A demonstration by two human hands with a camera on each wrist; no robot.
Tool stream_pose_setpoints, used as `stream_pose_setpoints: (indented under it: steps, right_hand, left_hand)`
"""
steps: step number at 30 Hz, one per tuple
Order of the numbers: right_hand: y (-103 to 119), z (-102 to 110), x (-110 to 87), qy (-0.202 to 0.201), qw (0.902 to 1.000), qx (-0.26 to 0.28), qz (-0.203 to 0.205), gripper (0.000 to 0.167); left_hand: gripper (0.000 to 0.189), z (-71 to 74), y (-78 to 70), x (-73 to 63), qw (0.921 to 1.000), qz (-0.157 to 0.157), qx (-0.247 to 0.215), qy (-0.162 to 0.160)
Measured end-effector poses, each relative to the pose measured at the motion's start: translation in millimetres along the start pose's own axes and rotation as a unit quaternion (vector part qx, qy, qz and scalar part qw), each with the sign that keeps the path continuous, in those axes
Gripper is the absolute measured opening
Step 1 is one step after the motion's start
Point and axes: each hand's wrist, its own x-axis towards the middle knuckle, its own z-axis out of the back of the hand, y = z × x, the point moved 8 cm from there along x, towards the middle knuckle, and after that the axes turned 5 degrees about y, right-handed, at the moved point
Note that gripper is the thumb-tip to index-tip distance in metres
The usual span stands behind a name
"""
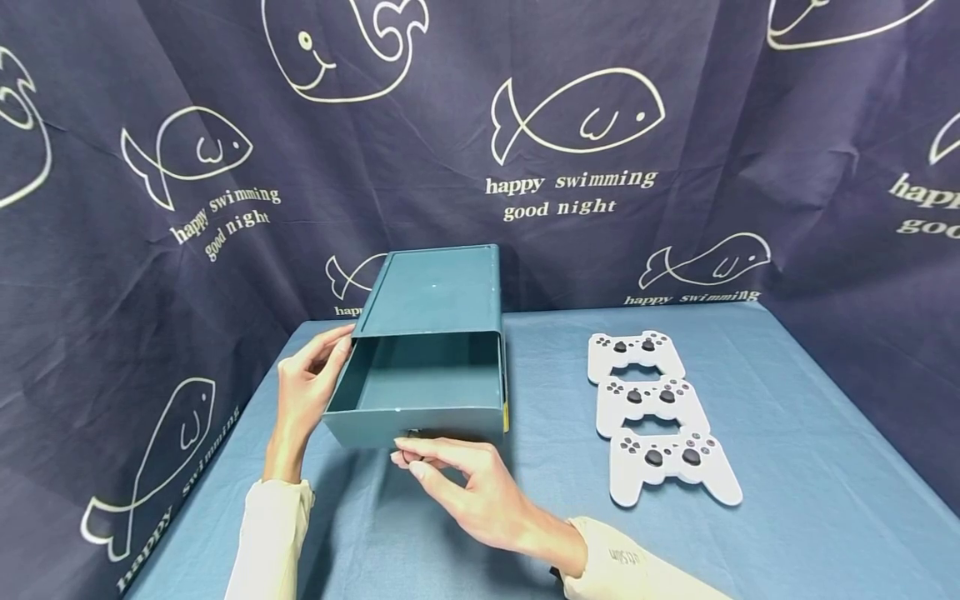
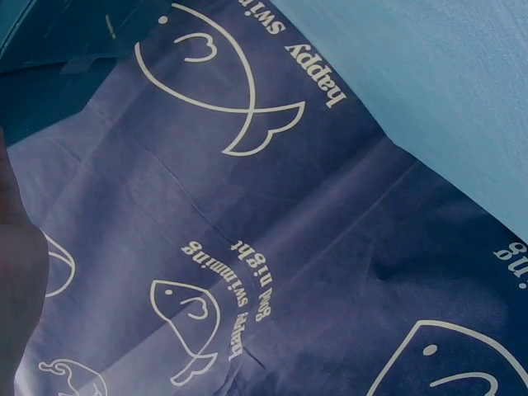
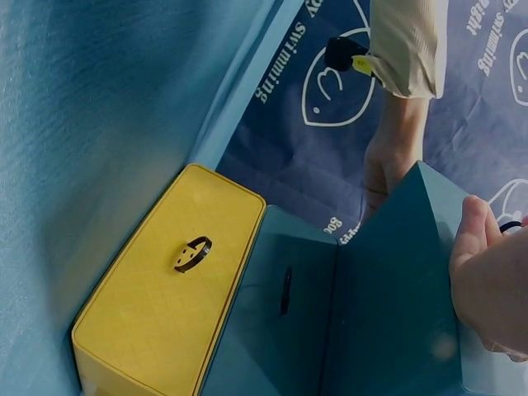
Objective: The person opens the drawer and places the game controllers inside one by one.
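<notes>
A teal drawer cabinet (image 1: 435,287) stands at the back left of the table, its top drawer (image 1: 420,375) pulled out toward me with the bare inside floor showing. At the drawer front, my right hand (image 1: 480,492) pinches a small black ring handle (image 3: 513,225) between thumb and fingers. My left hand (image 1: 303,387) rests against the cabinet's left side, thumb near the drawer opening; some of its fingertips are hidden. In the right wrist view, a teal drawer front (image 3: 268,313) and a yellow drawer front (image 3: 165,289) sit shut beside the pulled-out one, each with a black ring handle.
Three white game controllers (image 1: 675,471) lie in an overlapping column on the blue-covered table (image 1: 810,467), right of the cabinet. Dark blue curtains (image 1: 570,250) with fish drawings hang behind and at both sides.
</notes>
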Motion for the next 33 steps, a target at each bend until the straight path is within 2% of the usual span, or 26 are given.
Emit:
stream_pose_setpoints:
  steps: [5,9,33]
  right_hand:
    - [4,-1,-1.5,0.003,1.0000,0.000,0.006,0.029]
    - [5,-3,-2.8,0.006,0.9999,0.003,0.009,0.029]
    - [10,-8,-9.9,0.013,0.9995,-0.011,0.025,0.030]
  left_hand:
    - [0.021,-0.2,-20.1,1.5,1.0000,-0.005,-0.005,0.001]
    - [0.021,0.6,-27.2,2.1,0.9999,-0.008,-0.007,0.002]
    - [0.021,-0.6,-29.9,3.2,0.9998,-0.010,-0.013,0.006]
